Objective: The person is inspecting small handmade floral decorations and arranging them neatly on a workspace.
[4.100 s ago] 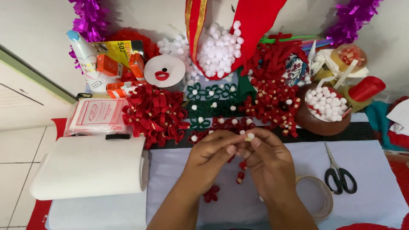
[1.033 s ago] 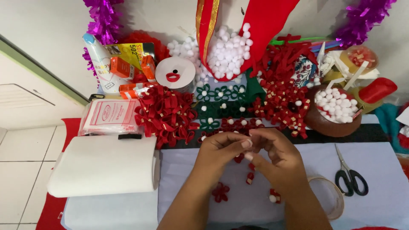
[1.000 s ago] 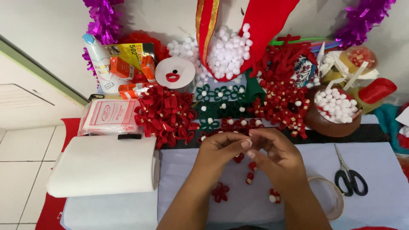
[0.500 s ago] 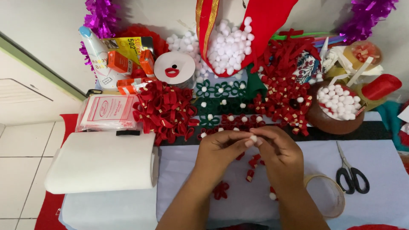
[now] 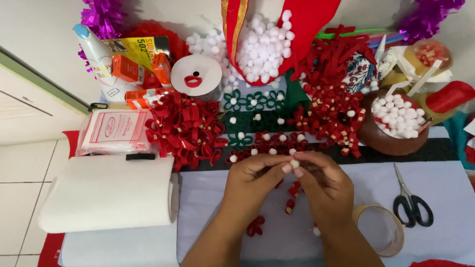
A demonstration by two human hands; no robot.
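We look down on our two hands meeting at the middle of the counter [image 5: 445,198], above a pale lilac sheet. Left hand [image 5: 252,179] and right hand [image 5: 321,185]: fingertips pressed together, both closed in a pinch on a small white pompom [image 5: 295,163], which sits exactly at the junction of the two grips, at the top of the hands and nearer the far edge of the sheet. Below the pinch a short string of red ribbon pieces [image 5: 292,195] hangs between the palms; whether either grip also clasps it we cannot tell, as the fingers hide its upper end. A loose red ribbon flower [image 5: 255,226] lies on the sheet under the left wrist, apart from the hands, and a stray white pompom lies just beside the right forearm.

Surroundings: just beyond the fingertips, a row of finished red and green ribbon flowers [image 5: 257,123] with white centres. To the left, a heap of red ribbon loops [image 5: 185,129], a packet in clear wrap [image 5: 116,131], and a roll of white felt [image 5: 106,193]. To the right, a brown bowl [image 5: 391,141] filled with white pompoms, black-handled scissors [image 5: 413,205], and a roll of clear tape [image 5: 381,230] touching the right forearm. At the rear, a red cone-shaped piece [image 5: 302,29] holds many more pompoms.
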